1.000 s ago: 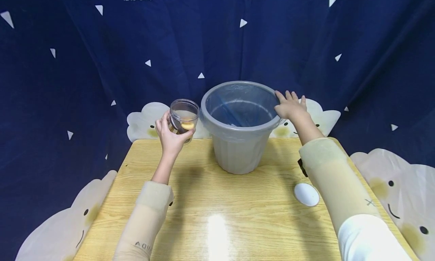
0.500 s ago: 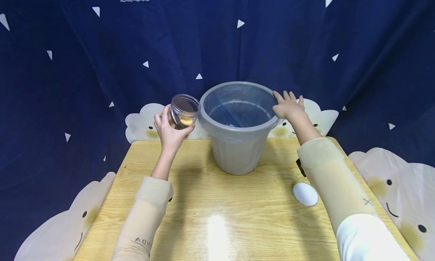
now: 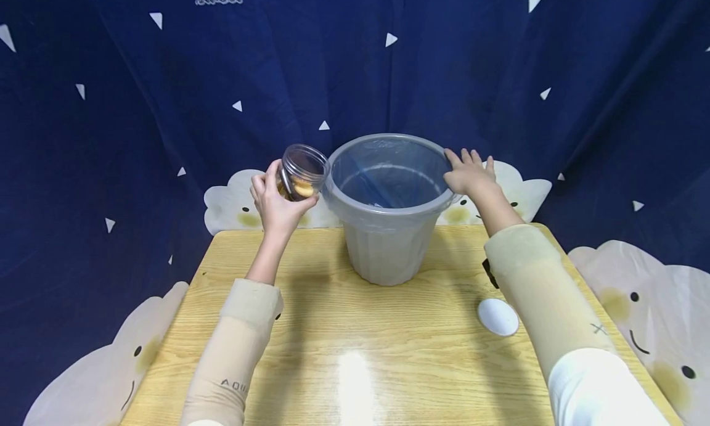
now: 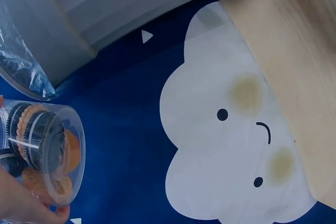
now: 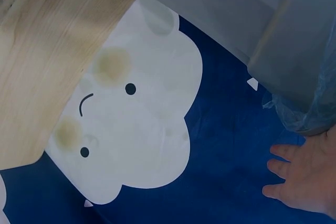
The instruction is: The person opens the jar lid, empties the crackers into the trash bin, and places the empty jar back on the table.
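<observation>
Tipped further than a second ago, the clear jar [image 3: 300, 172] now sits higher and closer to the grey bin [image 3: 388, 229], its open mouth almost at the rim. The left hand [image 3: 275, 203] grips the jar from below and behind, fingers curled round its wall. The jar's long axis lies tilted well off upright, mouth pointing up and right toward the bin, with sandwich biscuits [image 4: 37, 135] piled inside. The right hand [image 3: 470, 173] rests on the bin's far right rim, fingers straight and spread. The bin, lined with a thin plastic bag [image 3: 388, 167], stands upright on the wooden surface [image 3: 355, 352]. A white lid [image 3: 497, 317] lies flat beside the right sleeve.
</observation>
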Demonstrator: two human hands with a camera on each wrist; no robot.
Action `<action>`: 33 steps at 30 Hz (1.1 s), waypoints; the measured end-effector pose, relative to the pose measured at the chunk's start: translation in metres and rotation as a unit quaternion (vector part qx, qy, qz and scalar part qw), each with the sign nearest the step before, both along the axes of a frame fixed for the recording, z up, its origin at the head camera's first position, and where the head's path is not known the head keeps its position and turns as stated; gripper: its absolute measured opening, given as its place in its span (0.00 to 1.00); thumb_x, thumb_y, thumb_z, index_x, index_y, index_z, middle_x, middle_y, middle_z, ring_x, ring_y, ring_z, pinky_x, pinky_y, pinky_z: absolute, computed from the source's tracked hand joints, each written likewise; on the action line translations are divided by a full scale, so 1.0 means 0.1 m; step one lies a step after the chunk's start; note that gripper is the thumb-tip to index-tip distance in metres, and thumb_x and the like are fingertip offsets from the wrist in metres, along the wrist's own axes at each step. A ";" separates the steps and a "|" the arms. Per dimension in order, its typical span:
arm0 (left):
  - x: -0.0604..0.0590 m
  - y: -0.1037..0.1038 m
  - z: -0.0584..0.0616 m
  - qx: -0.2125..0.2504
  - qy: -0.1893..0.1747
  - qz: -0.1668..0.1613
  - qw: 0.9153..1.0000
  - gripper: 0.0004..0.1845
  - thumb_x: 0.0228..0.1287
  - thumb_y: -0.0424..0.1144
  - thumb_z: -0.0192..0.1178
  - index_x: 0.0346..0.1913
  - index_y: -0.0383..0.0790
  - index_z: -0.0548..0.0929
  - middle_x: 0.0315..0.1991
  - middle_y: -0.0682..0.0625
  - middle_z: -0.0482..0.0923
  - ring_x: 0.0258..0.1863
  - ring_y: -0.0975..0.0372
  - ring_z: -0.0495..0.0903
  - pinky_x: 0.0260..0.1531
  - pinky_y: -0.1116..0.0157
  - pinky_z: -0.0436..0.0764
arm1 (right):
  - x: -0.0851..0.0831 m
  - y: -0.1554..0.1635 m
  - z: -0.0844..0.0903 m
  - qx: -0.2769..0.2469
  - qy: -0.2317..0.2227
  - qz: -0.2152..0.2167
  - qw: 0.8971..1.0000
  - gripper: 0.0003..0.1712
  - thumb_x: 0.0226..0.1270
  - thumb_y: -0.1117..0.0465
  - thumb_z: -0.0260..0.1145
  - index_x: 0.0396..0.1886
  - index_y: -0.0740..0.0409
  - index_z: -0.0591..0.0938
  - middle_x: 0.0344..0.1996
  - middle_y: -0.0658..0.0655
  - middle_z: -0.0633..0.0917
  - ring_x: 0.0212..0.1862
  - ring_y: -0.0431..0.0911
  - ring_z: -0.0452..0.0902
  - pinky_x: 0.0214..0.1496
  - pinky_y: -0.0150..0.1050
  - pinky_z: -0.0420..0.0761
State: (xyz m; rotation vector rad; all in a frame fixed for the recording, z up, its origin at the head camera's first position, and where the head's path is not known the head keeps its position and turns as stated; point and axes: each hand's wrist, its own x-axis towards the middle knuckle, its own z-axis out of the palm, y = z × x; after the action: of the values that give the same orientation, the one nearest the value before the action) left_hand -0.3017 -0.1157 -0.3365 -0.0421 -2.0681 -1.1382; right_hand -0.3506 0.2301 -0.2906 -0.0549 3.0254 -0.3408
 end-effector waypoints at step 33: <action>-0.15 0.17 0.41 -0.140 -0.027 0.008 0.990 0.47 0.28 0.43 0.78 0.60 0.48 0.68 0.49 0.42 0.62 0.54 0.50 0.59 0.54 0.52 0.62 | 0.00 -0.01 0.00 0.002 -0.002 -0.002 1.000 0.37 0.63 0.58 0.36 0.73 0.54 0.41 0.69 0.70 0.40 0.69 0.63 0.28 0.64 0.62 0.25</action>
State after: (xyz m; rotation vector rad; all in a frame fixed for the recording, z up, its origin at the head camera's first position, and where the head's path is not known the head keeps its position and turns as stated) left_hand -0.3164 -0.0983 -0.2959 -0.1329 -2.2596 -0.8404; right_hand -0.3507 0.2296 -0.2905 -0.0493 3.0232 -0.3350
